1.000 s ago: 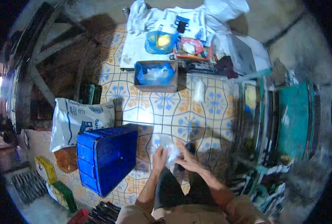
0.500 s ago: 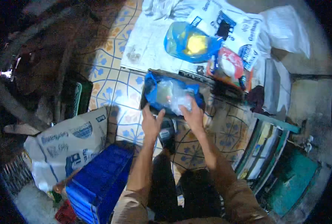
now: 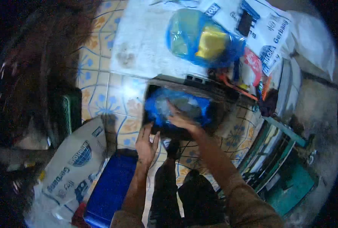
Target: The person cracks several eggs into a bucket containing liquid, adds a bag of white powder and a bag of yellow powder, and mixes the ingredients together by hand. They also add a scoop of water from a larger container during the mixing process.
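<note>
A dark open box [image 3: 148,97] stands on the floor in front of me, lined with a crumpled blue plastic bag [image 3: 204,114]. Inside the blue bag lies a clear, whitish plastic bag [image 3: 184,105], its contents blurred. My right hand [image 3: 181,118] reaches over the box with fingers stretched out, touching or just above the bags; blur hides which. At the box's near left corner, my left hand [image 3: 147,143] holds nothing, its fingers apart and close to the rim.
Beyond the box, a white sheet [image 3: 146,45] carries a blue bag with a yellow package [image 3: 212,42] and printed white sacks [image 3: 263,34]. To the left are a blue box [image 3: 112,190] and a pale printed sack [image 3: 76,155]. A green metal piece [image 3: 290,190] stands at right.
My right hand has moved left and let go of the clear bag, which now lies flatter in the box. My left hand has dropped slightly left and down. The view has shifted.
</note>
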